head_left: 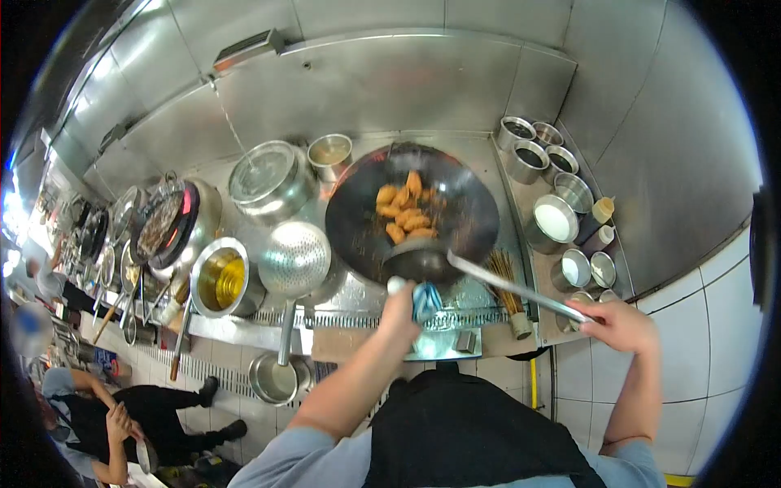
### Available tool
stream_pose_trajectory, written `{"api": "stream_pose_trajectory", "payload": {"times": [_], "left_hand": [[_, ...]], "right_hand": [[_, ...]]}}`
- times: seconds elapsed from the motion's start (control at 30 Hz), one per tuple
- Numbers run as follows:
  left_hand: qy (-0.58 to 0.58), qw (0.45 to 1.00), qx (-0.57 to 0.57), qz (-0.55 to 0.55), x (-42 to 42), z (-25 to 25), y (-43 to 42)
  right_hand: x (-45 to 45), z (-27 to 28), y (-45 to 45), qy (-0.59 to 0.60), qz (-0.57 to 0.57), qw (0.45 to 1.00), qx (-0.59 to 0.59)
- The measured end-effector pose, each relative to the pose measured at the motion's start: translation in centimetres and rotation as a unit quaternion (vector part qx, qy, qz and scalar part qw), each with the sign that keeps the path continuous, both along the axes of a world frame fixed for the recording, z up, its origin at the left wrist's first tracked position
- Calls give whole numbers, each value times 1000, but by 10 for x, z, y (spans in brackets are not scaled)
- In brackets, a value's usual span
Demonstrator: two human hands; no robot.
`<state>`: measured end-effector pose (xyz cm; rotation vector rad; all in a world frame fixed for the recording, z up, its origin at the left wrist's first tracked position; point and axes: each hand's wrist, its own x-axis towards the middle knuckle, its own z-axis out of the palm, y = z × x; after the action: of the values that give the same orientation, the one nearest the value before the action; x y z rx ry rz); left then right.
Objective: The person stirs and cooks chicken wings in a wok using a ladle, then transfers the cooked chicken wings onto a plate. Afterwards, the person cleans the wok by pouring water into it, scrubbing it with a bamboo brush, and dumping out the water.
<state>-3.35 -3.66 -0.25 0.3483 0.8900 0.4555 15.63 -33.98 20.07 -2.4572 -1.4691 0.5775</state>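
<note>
A black wok (pixel 350 220) sits on the stove, with golden-brown fried pieces (pixel 407 207) gathered in its middle. At the wok's near edge, my left hand (pixel 399 315) is closed on a blue-and-white cloth (pixel 425 301). The wok's handle or rim under the cloth is hidden. Something white covers the thumb tip. My right hand (pixel 617 325) grips the end of a long-handled ladle (pixel 521 289). The ladle's dark bowl (pixel 416 259) rests inside the wok, just on the near side of the fried pieces.
Left of the wok are a perforated strainer (pixel 294 259), a pot of yellow oil (pixel 213 286) and a lidded pot (pixel 264 172). Seasoning tins (pixel 556 221) and squeeze bottles (pixel 600 213) line the right shelf. A bamboo brush (pixel 511 301) lies nearby. Another person (pixel 122 423) stands at lower left.
</note>
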Motion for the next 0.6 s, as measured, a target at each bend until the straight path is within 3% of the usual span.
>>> {"api": "stream_pose_trajectory", "payload": {"times": [0.03,0.1,0.13,0.17,0.2,0.23,0.33,0.47,0.53,0.57,0.6], "left_hand": [[3,1000,1,-7,1,11,-2],[-20,998,-44,-34,-13,22,-17],[48,997,-48,-29,-4,46,-10],[-17,999,-37,-35,10,7,12],[42,999,-15,-8,18,8,18],[44,999,3,-15,14,-7,19],[91,992,75,-35,-19,-52,6],[70,995,44,-61,-42,-32,-16],[36,995,53,-78,-26,-51,12],[70,997,16,-21,-19,2,8],[33,999,14,-38,-16,0,16]], "right_hand": [[7,2,-10,47,97,994,-11],[8,3,22,111,41,988,-95],[10,-20,39,38,38,994,-98],[-12,-7,77,6,-8,987,-161],[10,-70,78,-46,45,998,0],[-4,-77,98,-129,6,991,-22],[-42,-101,125,-207,-72,975,-32],[-58,-69,90,-180,-69,981,20],[-53,-41,58,-148,-59,987,12],[-55,-12,48,-86,-68,994,-27],[-54,5,34,-95,-64,993,-23]]}}
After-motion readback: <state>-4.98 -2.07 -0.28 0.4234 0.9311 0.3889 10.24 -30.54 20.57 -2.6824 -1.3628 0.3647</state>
